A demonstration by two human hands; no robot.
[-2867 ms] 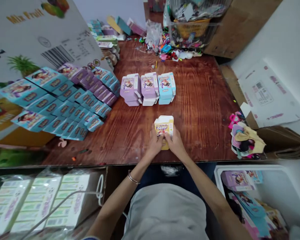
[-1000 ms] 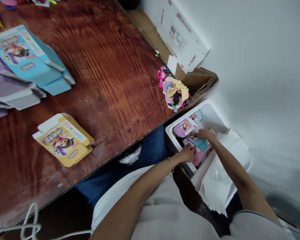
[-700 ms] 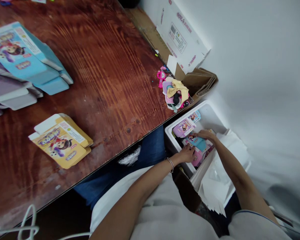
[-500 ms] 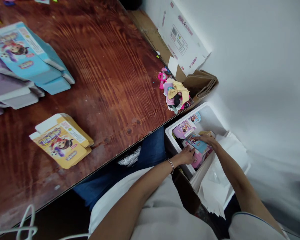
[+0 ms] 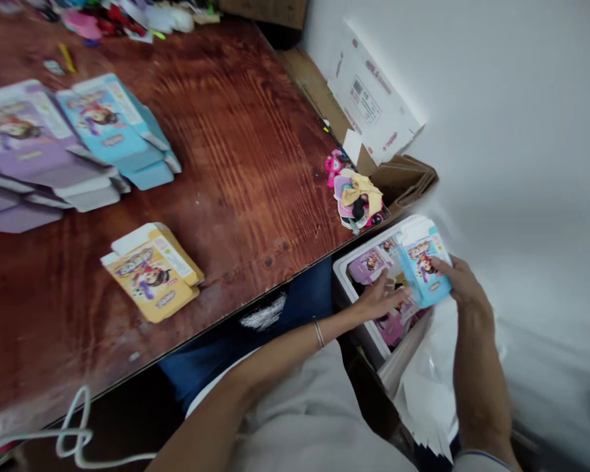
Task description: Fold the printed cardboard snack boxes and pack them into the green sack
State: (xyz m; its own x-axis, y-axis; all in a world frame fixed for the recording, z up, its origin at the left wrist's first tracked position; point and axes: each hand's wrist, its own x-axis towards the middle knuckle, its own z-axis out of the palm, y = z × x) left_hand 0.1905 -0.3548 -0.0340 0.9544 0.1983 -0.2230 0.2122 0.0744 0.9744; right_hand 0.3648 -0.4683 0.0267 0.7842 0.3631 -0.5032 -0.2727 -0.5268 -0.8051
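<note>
My right hand (image 5: 463, 280) grips a flattened light-blue printed carton (image 5: 425, 269) by its right side, thumb on the front, raised over a white bin (image 5: 341, 275). My left hand (image 5: 379, 299) reaches over the bin's opening with fingers apart, close to the blue carton's lower left edge; no object shows in it. Inside the bin lie a purple carton (image 5: 368, 264) and pink cartons (image 5: 392, 328), partly covered by my left hand. White paper sheets (image 5: 423, 393) hang over the bin's near side.
On the brown table (image 5: 246, 196) lie a yellow carton (image 5: 155, 272), a blue carton stack (image 5: 118, 128) and purple cartons (image 5: 29, 137). Small accessories (image 5: 358, 200) sit at the table corner by folded cardboard (image 5: 408, 180). A white cable (image 5: 76, 432) loops near the front edge.
My right hand has lifted the blue carton up out of the bin. My left hand has come off the pink cartons and its fingers have spread. The view has shifted slightly.
</note>
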